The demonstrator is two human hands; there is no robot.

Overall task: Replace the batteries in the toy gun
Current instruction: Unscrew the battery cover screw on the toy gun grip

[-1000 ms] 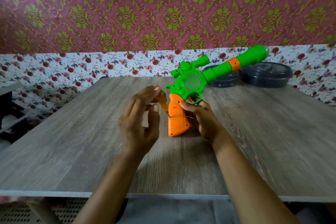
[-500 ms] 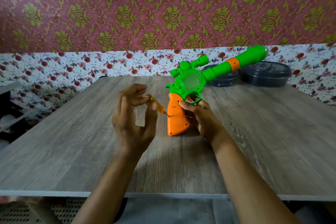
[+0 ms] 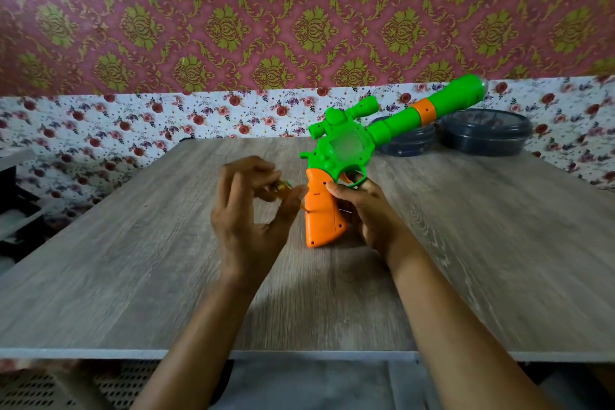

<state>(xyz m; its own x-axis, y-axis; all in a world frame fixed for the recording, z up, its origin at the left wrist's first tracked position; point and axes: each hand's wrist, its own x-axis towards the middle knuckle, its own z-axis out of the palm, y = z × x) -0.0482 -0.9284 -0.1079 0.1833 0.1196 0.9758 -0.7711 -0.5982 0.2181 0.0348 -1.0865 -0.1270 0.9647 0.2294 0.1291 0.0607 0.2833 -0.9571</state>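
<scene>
A smooth moulded-plastic toy gun (image 3: 346,150), bright green in the body with a stubby scope on top and a long round barrel ringed by an orange band, stands upright on the butt of its chunky orange grip (image 3: 324,220) near the middle of a grey wood-grain laminate table (image 3: 133,276). The barrel slants up and away to the right. The right hand (image 3: 369,213) grasps the grip from the right side, with the thumb pressed on the flat near face and the fingers curled behind. The left hand (image 3: 246,226), just beside the grip, pinches a small screwdriver with a translucent yellow-orange handle (image 3: 281,188) between curled fingertips. Its thin shaft reaches the grip's left edge, but blur hides whether the tip sits in a screw. Behind the barrel, at the table's far right, rest two dark, round, shallow plastic containers (image 3: 486,133). Damask-patterned wallpaper (image 3: 233,27) in red and gold covers the wall above a floral strip.
</scene>
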